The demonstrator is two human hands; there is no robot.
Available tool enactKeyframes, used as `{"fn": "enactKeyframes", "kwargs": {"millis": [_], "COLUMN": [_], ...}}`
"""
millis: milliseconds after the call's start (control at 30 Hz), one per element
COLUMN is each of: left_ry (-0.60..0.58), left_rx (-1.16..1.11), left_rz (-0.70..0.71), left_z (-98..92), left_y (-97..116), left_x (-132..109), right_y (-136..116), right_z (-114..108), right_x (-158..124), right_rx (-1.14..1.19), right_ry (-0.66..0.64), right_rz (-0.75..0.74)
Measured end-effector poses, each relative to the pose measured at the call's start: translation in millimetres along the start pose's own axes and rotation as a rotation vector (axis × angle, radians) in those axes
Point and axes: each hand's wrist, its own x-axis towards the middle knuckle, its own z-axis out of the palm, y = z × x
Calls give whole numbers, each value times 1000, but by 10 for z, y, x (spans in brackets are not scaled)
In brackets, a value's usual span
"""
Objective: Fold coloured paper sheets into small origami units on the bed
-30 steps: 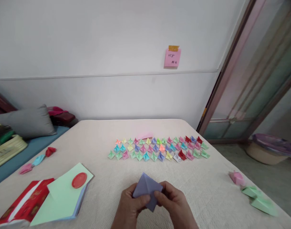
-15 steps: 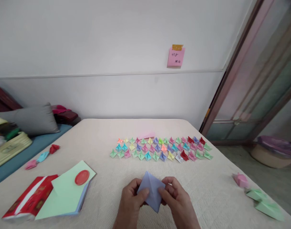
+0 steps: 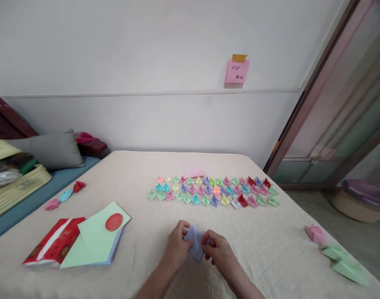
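Note:
A small lilac folded paper, roughly diamond-shaped, is held above the cloth-covered table near its front. My left hand grips its left side between thumb and fingers. At the paper's right edge, my right hand pinches a corner. Beyond both hands lie rows of small folded paper pieces in many colours. Further left, a stack of green and blue paper sheets carries a round red lid, beside a red packet.
Folded pink and green paper pieces lie along the right edge. Pink, blue and red pieces sit at the left. A pink note is taped to the wall behind the table.
The view has shifted a little. My hands have moved slightly away from me, and the lilac paper looks narrower, with my right hand now at its upper right edge.

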Motion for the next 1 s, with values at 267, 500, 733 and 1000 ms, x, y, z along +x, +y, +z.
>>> {"fn": "enactKeyframes", "kwargs": {"millis": [267, 500, 733, 1000], "left_ry": [14, -19, -136, -133], "left_rx": [340, 659, 852, 1002], "left_rz": [45, 287, 467, 474], "left_z": [46, 33, 203, 221], "left_y": [-398, -410, -601, -675], "left_x": [72, -36, -225, -244], "right_y": [386, 375, 400, 285], "right_z": [90, 83, 84, -16], "right_x": [129, 92, 127, 34], "right_rx": [-160, -381, -562, -764], "right_ry": [13, 91, 53, 63], "right_rz": [24, -74, -65, -21]}}
